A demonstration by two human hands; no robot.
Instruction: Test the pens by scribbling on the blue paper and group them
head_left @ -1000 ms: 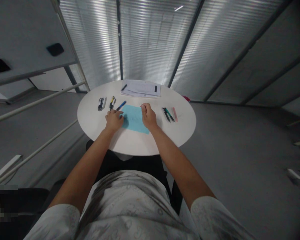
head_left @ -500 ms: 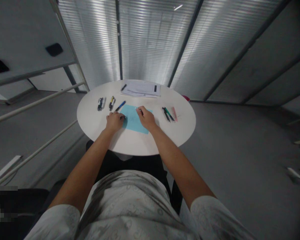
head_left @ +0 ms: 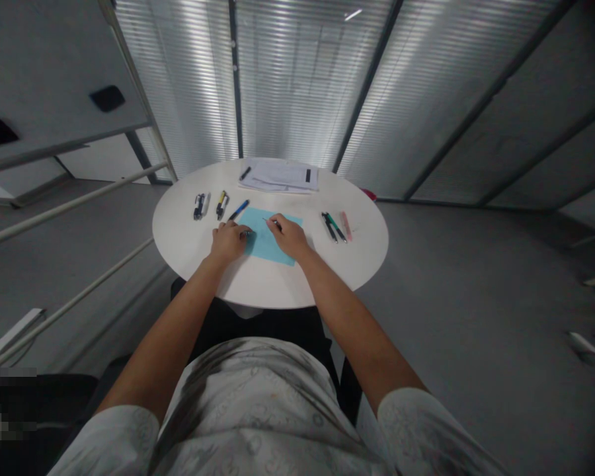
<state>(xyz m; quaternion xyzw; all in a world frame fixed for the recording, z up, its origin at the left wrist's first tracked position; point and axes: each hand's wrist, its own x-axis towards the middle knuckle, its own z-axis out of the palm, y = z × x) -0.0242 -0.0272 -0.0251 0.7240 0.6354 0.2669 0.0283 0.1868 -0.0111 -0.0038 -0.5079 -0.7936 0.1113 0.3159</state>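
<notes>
A sheet of light blue paper [head_left: 270, 248] lies on the white round table in front of me. My right hand [head_left: 287, 235] rests over its right part, fingers closed round a pen [head_left: 266, 219] whose thin tip points up and left over the sheet. At the paper's left edge lies my left hand [head_left: 229, 239], thumb and forefinger pinched on a small dark thing [head_left: 248, 232] too small to name. Just beyond that hand is a blue and black pen [head_left: 238, 210], close to the sheet's upper left corner.
White papers [head_left: 282, 177] with a dark pen [head_left: 245, 173] on them lie at the table's [head_left: 258, 291] far side. Dark and white pens [head_left: 199, 206] and a yellow and black pen [head_left: 222, 204] are on the left. Black and green pens [head_left: 333, 227] and a pink strip [head_left: 346, 226] lie right.
My right hand has shifted slightly left and down with the pen, so the tip sits further left over the paper. The left hand has barely moved.
</notes>
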